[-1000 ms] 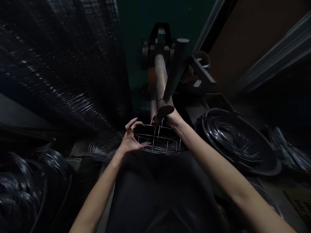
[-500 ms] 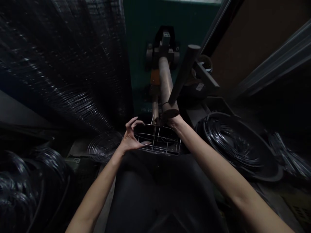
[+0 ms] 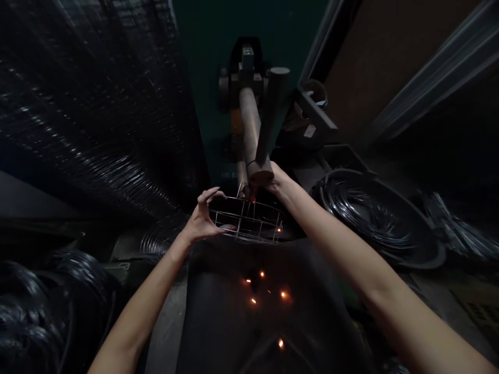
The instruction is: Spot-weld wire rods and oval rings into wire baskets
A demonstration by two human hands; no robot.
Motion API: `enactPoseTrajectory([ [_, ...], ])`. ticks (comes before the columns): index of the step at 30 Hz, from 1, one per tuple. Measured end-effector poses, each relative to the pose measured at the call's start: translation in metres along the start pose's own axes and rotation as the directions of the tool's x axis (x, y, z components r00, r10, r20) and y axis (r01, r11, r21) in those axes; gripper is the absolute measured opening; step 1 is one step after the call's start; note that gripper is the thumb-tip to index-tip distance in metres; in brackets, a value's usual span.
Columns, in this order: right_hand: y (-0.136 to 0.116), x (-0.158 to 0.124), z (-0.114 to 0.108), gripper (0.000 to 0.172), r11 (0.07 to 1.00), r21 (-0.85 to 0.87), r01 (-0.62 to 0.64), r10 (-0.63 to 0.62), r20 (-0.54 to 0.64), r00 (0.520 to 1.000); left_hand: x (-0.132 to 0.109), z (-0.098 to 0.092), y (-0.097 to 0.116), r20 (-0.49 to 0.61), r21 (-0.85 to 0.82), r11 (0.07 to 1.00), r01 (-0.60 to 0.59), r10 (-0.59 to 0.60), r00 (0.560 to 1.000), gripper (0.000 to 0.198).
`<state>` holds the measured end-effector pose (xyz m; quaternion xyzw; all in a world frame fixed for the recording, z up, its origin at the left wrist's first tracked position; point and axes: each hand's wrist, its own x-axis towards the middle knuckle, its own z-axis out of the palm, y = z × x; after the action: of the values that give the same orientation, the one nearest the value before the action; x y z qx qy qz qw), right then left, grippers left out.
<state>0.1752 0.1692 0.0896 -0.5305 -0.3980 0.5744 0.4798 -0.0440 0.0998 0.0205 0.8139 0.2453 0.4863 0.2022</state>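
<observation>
A round wire basket (image 3: pixel 238 222) stands at the lower end of a spot welder's metal arm (image 3: pixel 250 117). My left hand (image 3: pixel 199 222) grips the basket's left side, thumb on the near wires and fingers over the far rim. My right hand (image 3: pixel 277 179) reaches behind the arm's blunt end; its fingers are hidden, so whether it holds a wire cannot be seen. A red glow shows at the tip on the basket's far rim. Bright sparks (image 3: pixel 283 294) are scattered over the dark apron (image 3: pixel 234 322) below.
A green machine body (image 3: pixel 195 62) rises behind the arm. Wire rings lie in a round dark tray (image 3: pixel 432 254) on the right, beside a bundle of wires (image 3: pixel 460 226). More wire coils (image 3: pixel 27 306) are at the lower left; stacked wire grids (image 3: pixel 97 130) stand above them.
Sparks and a red glow have appeared at the welder's tip and over the apron. The view has shifted slightly; both hands keep their places at the basket and the arm.
</observation>
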Motion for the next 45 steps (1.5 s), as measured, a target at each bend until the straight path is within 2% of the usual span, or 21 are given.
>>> enactPoseTrajectory([
  [4, -0.011, -0.010, -0.017, 0.023, 0.992, 0.068, -0.109, 0.115, -0.088, 0.989, -0.018, 0.005, 0.009, 0.079, 0.171, 0.967, -0.187, 0.176, 0.981, 0.090],
  [7, -0.002, -0.042, -0.038, 0.023, 0.991, 0.007, -0.132, 0.132, -0.057, 0.990, -0.052, 0.026, 0.034, 0.182, 0.324, 0.890, -0.319, 0.272, 0.945, 0.066],
  [10, 0.015, -0.093, -0.060, 0.024, 0.958, -0.255, -0.131, 0.115, -0.079, 0.990, -0.090, 0.049, 0.072, 0.264, 0.320, 0.845, -0.428, 0.354, 0.897, 0.047],
  [12, 0.021, -0.133, -0.071, 0.026, 0.857, -0.507, -0.090, 0.066, -0.065, 0.996, -0.104, 0.055, 0.094, 0.325, 0.245, 0.860, -0.449, 0.363, 0.873, 0.044],
  [13, 0.020, -0.153, -0.074, 0.025, 0.784, -0.619, -0.043, 0.040, -0.019, 0.999, -0.104, 0.053, 0.101, 0.333, 0.207, 0.877, -0.434, 0.354, 0.874, 0.048],
  [15, 0.011, -0.190, -0.079, 0.016, 0.649, -0.751, 0.122, -0.006, 0.156, 0.988, -0.091, 0.042, 0.103, 0.225, 0.192, 0.928, -0.318, 0.274, 0.935, 0.065],
  [17, -0.004, -0.217, -0.082, 0.011, 0.556, -0.764, 0.327, -0.042, 0.367, 0.929, -0.069, 0.023, 0.095, 0.009, 0.214, 0.974, -0.073, 0.073, 0.997, 0.085],
  [18, -0.011, -0.224, -0.085, 0.013, 0.517, -0.748, 0.416, -0.064, 0.451, 0.890, -0.058, 0.013, 0.091, -0.057, 0.207, 0.976, 0.061, -0.050, 0.997, 0.087],
  [19, -0.016, -0.227, -0.087, 0.016, 0.471, -0.735, 0.488, -0.092, 0.509, 0.856, -0.049, 0.004, 0.090, -0.072, 0.179, 0.968, 0.179, -0.168, 0.983, 0.082],
  [20, -0.018, -0.224, -0.090, 0.019, 0.417, -0.732, 0.539, -0.128, 0.540, 0.832, -0.042, -0.003, 0.092, -0.029, 0.129, 0.951, 0.280, -0.279, 0.960, 0.069],
  [22, -0.015, -0.205, -0.093, 0.025, 0.308, -0.762, 0.569, -0.200, 0.533, 0.822, -0.036, -0.009, 0.110, 0.102, -0.033, 0.879, 0.476, -0.471, 0.876, 0.040],
  [25, 0.008, -0.152, -0.089, 0.029, 0.273, -0.799, 0.536, -0.228, 0.487, 0.843, -0.034, 0.010, 0.159, 0.221, -0.383, 0.594, 0.707, -0.684, 0.695, 0.031],
  [26, 0.017, -0.133, -0.085, 0.029, 0.293, -0.802, 0.520, -0.209, 0.477, 0.853, -0.033, 0.023, 0.174, 0.261, -0.488, 0.477, 0.731, -0.720, 0.643, 0.034],
  [28, 0.036, -0.104, -0.070, 0.029, 0.335, -0.801, 0.495, -0.166, 0.467, 0.868, -0.024, 0.054, 0.194, 0.325, -0.643, 0.270, 0.717, -0.751, 0.575, 0.043],
  [30, 0.049, -0.089, -0.054, 0.030, 0.339, -0.816, 0.469, -0.143, 0.448, 0.883, -0.011, 0.079, 0.195, 0.347, -0.746, 0.111, 0.657, -0.778, 0.525, 0.050],
  [32, 0.055, -0.085, -0.041, 0.032, 0.293, -0.857, 0.424, -0.144, 0.399, 0.906, -0.002, 0.090, 0.184, 0.361, -0.799, 0.006, 0.601, -0.795, 0.487, 0.054],
  [35, 0.057, -0.086, -0.035, 0.038, 0.217, -0.917, 0.336, -0.146, 0.309, 0.940, -0.001, 0.081, 0.162, 0.437, -0.778, -0.065, 0.624, -0.771, 0.464, 0.055],
  [37, 0.057, -0.085, -0.035, 0.042, 0.218, -0.919, 0.327, -0.123, 0.307, 0.944, -0.004, 0.070, 0.152, 0.496, -0.726, -0.048, 0.685, -0.727, 0.475, 0.052],
  [41, 0.058, -0.090, -0.044, 0.049, 0.238, -0.929, 0.285, -0.086, 0.272, 0.959, -0.002, 0.064, 0.137, 0.584, -0.592, 0.147, 0.792, -0.600, 0.547, 0.042],
  [43, 0.057, -0.108, -0.052, 0.053, 0.271, -0.930, 0.247, -0.112, 0.224, 0.968, 0.001, 0.067, 0.128, 0.550, -0.571, 0.232, 0.788, -0.605, 0.576, 0.039],
  [45, 0.055, -0.137, -0.060, 0.049, 0.386, -0.876, 0.288, -0.108, 0.267, 0.958, 0.002, 0.072, 0.119, 0.476, -0.592, 0.252, 0.766, -0.658, 0.584, 0.038],
])
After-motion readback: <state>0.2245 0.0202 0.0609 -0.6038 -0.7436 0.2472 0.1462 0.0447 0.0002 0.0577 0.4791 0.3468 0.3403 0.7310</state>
